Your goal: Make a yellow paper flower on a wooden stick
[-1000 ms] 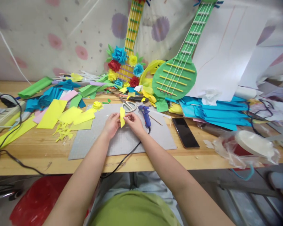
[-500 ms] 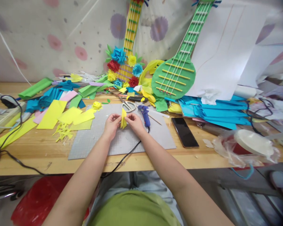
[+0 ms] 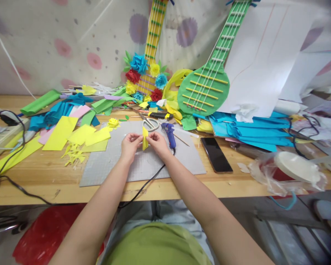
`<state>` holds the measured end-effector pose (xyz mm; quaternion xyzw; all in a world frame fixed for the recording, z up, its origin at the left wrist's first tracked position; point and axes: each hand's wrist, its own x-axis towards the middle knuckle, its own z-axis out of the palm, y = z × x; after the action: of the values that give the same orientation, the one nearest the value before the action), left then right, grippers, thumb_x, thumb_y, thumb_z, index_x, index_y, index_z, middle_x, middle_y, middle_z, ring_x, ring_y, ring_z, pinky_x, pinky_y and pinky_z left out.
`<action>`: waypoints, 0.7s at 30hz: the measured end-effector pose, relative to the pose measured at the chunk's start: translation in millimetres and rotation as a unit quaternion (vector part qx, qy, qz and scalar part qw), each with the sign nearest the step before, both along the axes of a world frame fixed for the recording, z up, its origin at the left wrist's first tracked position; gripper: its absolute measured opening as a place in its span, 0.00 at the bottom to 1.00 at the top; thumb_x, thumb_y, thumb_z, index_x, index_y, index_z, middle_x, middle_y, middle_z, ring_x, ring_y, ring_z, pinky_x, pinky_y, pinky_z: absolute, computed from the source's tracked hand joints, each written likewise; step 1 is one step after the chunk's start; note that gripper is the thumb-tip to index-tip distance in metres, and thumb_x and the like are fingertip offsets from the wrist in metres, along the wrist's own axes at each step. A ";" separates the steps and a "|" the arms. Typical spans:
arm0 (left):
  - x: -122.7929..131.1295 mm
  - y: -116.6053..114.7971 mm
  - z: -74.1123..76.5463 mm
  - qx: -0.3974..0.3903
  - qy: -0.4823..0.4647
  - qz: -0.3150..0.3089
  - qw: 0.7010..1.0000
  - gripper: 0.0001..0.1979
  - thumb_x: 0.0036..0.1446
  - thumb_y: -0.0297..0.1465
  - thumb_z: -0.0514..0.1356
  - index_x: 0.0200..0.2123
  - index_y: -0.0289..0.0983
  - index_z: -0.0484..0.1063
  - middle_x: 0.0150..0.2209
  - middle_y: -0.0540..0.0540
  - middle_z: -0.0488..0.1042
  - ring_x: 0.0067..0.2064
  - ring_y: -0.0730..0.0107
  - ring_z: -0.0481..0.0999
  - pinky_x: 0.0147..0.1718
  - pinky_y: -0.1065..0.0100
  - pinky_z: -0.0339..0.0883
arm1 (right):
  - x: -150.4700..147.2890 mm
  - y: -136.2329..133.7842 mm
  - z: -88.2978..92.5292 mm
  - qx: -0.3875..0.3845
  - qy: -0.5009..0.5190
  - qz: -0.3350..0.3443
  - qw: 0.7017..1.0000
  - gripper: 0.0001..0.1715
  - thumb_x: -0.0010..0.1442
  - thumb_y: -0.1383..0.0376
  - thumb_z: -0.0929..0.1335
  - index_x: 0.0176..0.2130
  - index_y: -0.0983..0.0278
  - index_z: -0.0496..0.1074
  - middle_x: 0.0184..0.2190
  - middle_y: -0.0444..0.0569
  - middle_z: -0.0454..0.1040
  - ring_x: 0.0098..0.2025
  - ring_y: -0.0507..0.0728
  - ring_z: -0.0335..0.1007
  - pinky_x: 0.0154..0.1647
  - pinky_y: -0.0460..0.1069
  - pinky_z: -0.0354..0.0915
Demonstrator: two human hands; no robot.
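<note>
Evidently, thin material calls for fingers on both sides: the left hand (image 3: pixel 129 149) and right hand (image 3: pixel 157 144) each keep a narrow grip, pinching the small yellow paper (image 3: pixel 145 140) upright between them, above the grey mat (image 3: pixel 105 165). That double pinch probably steadies the piece. Just beyond lie scissors (image 3: pixel 151 126) and a glue gun (image 3: pixel 170 135), seemingly placed for easy reach; the mat presumably guards the wood underneath. Yellow sheets (image 3: pixel 59 134) spread to the left, and a phone (image 3: pixel 216 155) lies right of the mat.

Coloured scraps crowd the back of the wooden worktop (image 3: pixel 52 189). Behind them, a green guitar (image 3: pixel 206 92) and a flower-trimmed yellow guitar (image 3: pixel 153 35) stand before a spotted curtain (image 3: pixel 110 25).
</note>
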<state>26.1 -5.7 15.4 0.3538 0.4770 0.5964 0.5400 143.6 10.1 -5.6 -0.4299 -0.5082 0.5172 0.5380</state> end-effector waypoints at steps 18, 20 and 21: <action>-1.3 3.6 -5.3 -0.005 0.015 0.006 1.000 0.17 0.31 0.32 0.67 0.26 0.34 0.64 0.21 0.52 0.70 0.26 0.74 0.72 0.28 0.68 0.70 | 1.0 1.3 -2.0 0.013 -0.008 0.001 1.000 0.12 0.42 0.58 0.67 0.24 0.63 0.61 0.21 0.39 0.62 0.23 0.47 0.57 0.25 0.44 0.56; -1.1 3.4 -5.2 -0.005 0.011 0.006 1.000 0.17 0.31 0.31 0.67 0.25 0.34 0.64 0.21 0.52 0.70 0.26 0.74 0.73 0.28 0.68 0.70 | 0.9 1.7 -2.5 0.016 -0.018 -0.004 1.000 0.12 0.42 0.58 0.67 0.24 0.63 0.61 0.21 0.40 0.62 0.23 0.47 0.57 0.25 0.44 0.57; -0.9 3.1 -5.0 -0.005 0.010 0.007 1.000 0.17 0.31 0.31 0.67 0.25 0.34 0.64 0.21 0.52 0.70 0.26 0.74 0.73 0.28 0.68 0.70 | 0.7 2.0 -3.0 0.017 -0.024 -0.007 1.000 0.11 0.42 0.59 0.67 0.24 0.63 0.61 0.21 0.40 0.62 0.23 0.48 0.57 0.25 0.44 0.57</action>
<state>25.3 -2.5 10.3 0.3538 0.4876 0.5943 0.5328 144.3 12.1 -8.6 -0.4368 -0.5264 0.4942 0.5366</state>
